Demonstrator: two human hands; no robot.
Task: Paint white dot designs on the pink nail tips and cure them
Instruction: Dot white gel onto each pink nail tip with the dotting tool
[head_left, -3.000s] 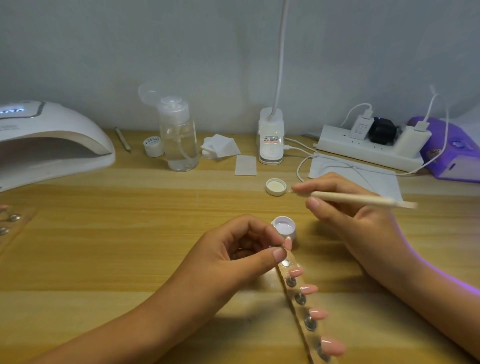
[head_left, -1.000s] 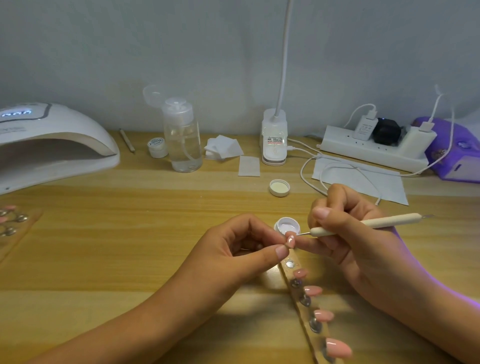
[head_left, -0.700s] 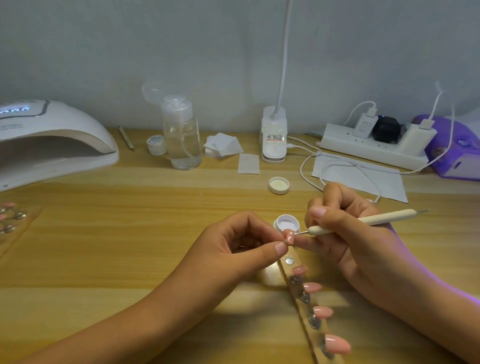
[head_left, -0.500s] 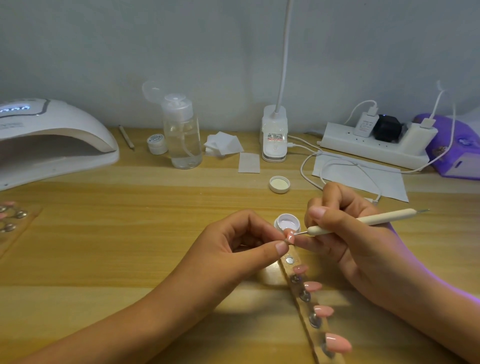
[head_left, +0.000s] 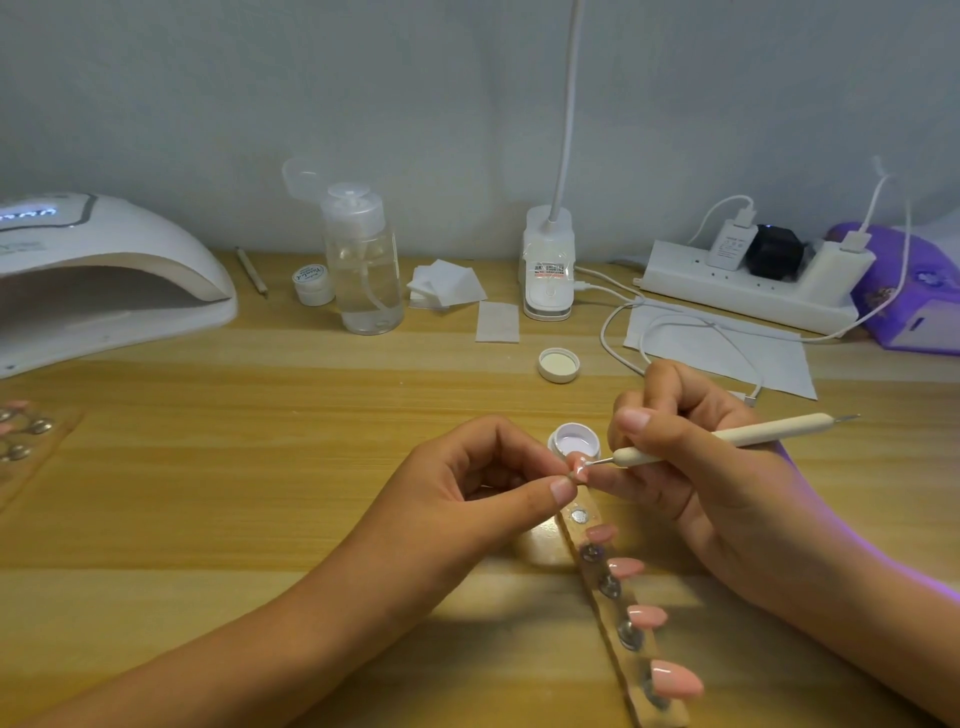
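Pink first: pinches one nail tip (head_left: 579, 467) in the left hand (head_left: 467, 499), just in front of the open white gel pot (head_left: 574, 440). Grips the dotting tool (head_left: 727, 439) pen-style in the right hand (head_left: 691, 467), swung in from up by the loose lid (head_left: 558, 365) seconds ago, now touches its metal point to that nail. Means dotting underway; leaves four plain tips (head_left: 647, 614) on the strip (head_left: 631, 665), then curing under the lamp (head_left: 104, 275).

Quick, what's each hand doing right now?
Left hand: pinching a pink nail tip.
Right hand: holding the dotting pen.
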